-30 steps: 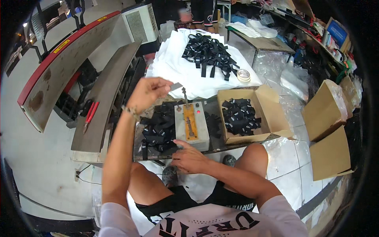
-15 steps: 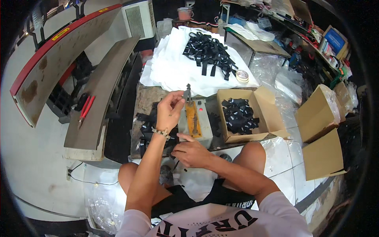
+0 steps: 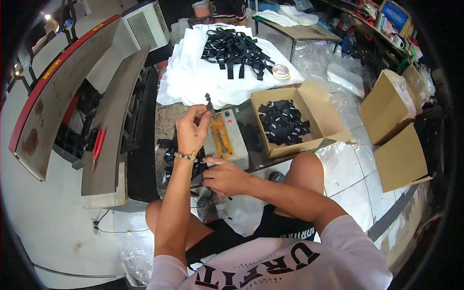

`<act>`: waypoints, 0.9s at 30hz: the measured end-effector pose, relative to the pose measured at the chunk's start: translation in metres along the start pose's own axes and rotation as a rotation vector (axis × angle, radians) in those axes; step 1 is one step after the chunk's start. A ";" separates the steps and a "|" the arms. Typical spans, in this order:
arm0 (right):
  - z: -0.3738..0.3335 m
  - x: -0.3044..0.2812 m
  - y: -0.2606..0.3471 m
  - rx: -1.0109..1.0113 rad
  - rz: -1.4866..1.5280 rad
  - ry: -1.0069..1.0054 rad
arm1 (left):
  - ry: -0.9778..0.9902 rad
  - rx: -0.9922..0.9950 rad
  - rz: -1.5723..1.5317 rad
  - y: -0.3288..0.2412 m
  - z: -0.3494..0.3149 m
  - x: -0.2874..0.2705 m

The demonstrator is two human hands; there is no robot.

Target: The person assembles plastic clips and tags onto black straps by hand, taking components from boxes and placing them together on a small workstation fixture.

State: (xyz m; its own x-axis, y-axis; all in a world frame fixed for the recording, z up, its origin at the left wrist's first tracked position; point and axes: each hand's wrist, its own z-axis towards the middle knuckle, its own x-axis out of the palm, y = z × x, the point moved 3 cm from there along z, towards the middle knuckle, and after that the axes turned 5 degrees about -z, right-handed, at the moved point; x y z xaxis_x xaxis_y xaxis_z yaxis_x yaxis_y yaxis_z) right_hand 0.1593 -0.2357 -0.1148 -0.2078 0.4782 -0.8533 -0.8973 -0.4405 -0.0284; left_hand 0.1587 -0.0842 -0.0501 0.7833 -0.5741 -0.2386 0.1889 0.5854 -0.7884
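Grey for the machine [image 3: 239,145] at the front edge of the mottled brown bench [image 3: 166,116], and look at that orange-yellow plate [image 3: 223,126] blazing on top, a bright red button [image 3: 229,122] beside it! Solid black strips [image 3: 169,158] at the front left corner; more black pieces [image 3: 285,123], flecked with white, inside the plain brown cardboard box [image 3: 323,116] at the right end. Along the back edge, clean white cloth [image 3: 176,77] under jet-black straps [image 3: 234,48], plus a cream tape roll [image 3: 281,72]. And a bracelet [image 3: 186,157] beaded in pale and dark!

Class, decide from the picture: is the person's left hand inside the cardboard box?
No: the left hand is at the far left of the machine, and the box stands to the machine's right.
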 end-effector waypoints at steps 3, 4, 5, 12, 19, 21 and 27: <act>-0.001 -0.001 -0.001 -0.007 -0.039 0.002 | 0.008 0.065 0.101 -0.008 -0.002 0.000; 0.000 0.000 -0.001 -0.006 -0.037 -0.003 | 0.010 0.065 0.106 -0.008 -0.004 -0.002; 0.001 0.002 -0.001 -0.012 -0.033 -0.028 | 0.013 0.148 0.167 -0.010 -0.006 -0.005; -0.002 0.001 -0.004 0.017 0.010 -0.061 | 0.065 0.307 0.187 -0.047 -0.033 -0.012; -0.002 -0.004 -0.003 0.009 0.007 -0.056 | 0.052 0.039 0.055 -0.027 -0.019 -0.021; 0.001 -0.005 -0.002 -0.003 0.010 -0.040 | 0.014 0.019 0.061 -0.018 -0.005 -0.019; -0.002 -0.004 -0.005 -0.025 0.009 -0.077 | 0.057 0.191 0.196 -0.023 -0.005 -0.010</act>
State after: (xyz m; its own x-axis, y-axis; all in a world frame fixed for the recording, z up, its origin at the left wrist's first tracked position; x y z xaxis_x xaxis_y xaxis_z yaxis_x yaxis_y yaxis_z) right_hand 0.1656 -0.2366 -0.1123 -0.2460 0.5306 -0.8111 -0.8855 -0.4633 -0.0344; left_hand 0.1438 -0.0951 -0.0329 0.7823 -0.4674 -0.4118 0.1497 0.7828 -0.6040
